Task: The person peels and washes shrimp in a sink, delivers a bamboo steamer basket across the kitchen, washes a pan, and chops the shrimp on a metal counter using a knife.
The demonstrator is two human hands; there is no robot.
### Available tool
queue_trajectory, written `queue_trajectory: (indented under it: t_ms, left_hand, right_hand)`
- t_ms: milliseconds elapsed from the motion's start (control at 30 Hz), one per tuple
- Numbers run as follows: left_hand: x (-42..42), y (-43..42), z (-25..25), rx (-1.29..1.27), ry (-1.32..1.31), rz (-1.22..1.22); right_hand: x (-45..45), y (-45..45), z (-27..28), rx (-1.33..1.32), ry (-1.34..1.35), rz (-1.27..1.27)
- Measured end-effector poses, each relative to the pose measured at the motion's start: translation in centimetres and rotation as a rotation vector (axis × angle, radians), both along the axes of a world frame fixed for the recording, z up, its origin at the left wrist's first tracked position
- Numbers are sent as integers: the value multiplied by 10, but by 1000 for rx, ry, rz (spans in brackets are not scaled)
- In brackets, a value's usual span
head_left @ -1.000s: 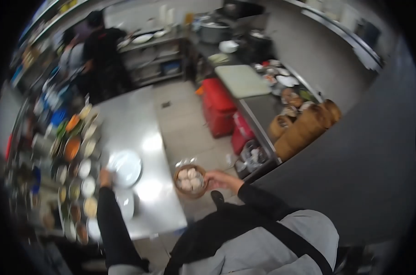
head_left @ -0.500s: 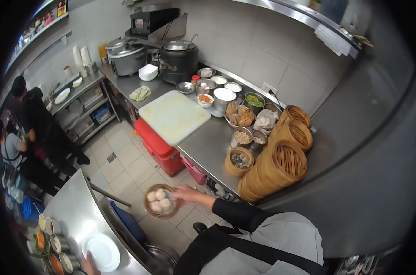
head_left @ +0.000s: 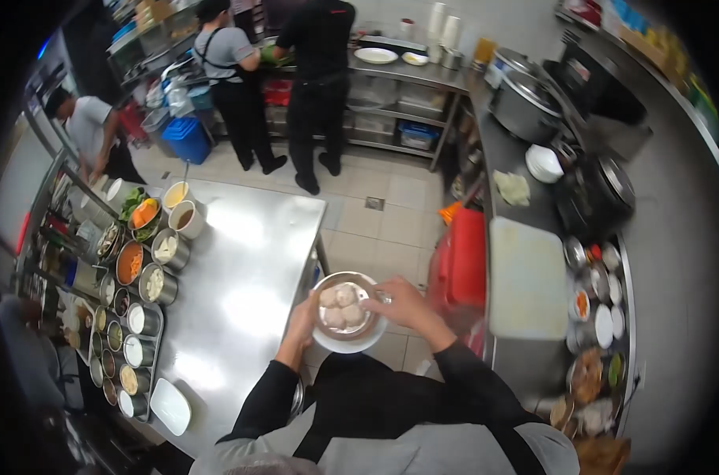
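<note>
A round steamer basket (head_left: 323, 323) with several pale dumplings (head_left: 343, 306) in it sits on a white plate (head_left: 350, 345) in front of my body. My left hand (head_left: 301, 323) grips the plate's left edge. At the basket's right rim is my right hand (head_left: 403, 304), its fingers closed on the rim. The basket and plate are held in the air, between the steel table (head_left: 240, 261) and the right-hand counter.
Metal containers of ingredients (head_left: 155, 283) and a small white dish (head_left: 171, 406) stand on the left table. A cutting board (head_left: 528, 279) lies on the right counter above a red cooler (head_left: 460, 257). Co-workers (head_left: 320, 87) stand at the back and left.
The view has swung back left. My left hand has brought the white plate up from the table, and the basket now rests on it, between both hands.
</note>
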State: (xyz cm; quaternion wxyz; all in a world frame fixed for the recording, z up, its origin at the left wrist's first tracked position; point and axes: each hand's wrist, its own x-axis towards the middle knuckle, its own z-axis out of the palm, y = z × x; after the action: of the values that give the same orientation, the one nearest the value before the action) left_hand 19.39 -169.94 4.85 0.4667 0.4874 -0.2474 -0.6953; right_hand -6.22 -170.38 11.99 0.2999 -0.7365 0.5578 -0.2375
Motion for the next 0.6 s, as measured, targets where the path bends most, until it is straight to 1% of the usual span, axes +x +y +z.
queue_trajectory:
  t_ms: [33,67,100,133,167,233,267,300,400,467,500,533,600]
  left_hand:
    - [0,-29,-11,22,-81,-1]
    - [-1,-56,-20,47,-160,1]
    - [-10,-76,3,83,-122,13]
    - [-16,-100,28,114,-86,22]
    - [-15,-132,1,60,31,21]
    - [-24,-189,14,-31,-82,37]
    - [-25,-209,20,-69,-146,40]
    - [-24,-235,10,-60,-36,67]
    - [-19,-299,3,-151,-133,111]
    - [-13,-332,-6,-151,-147,141]
    - [-14,-338,-15,-146,-136,207]
    - [-17,-352,-9,-153,-128,273]
    - [-19,-369,-13,-79,-67,409]
  right_hand:
    - [-8,-23,2,44,-79,-20]
    - [-21,-45,-2,-8,-158,-86]
    - [-37,-59,-11,-45,-241,-156]
    - [-60,-73,-22,22,-321,-206]
    - [-84,-90,-29,80,-402,-259]
    - [-123,-110,-27,127,-368,-376]
    - [-142,-116,-32,125,-290,-417]
    - [-156,-123,-39,125,-215,-458]
    - [-189,-153,-51,254,-78,-449]
    - [-206,-199,-63,358,-51,-365]
    - [-218,-213,-71,420,-35,-319]
    - [-228,-237,-83,430,57,-180]
    - [-250,-305,-104,410,245,104]
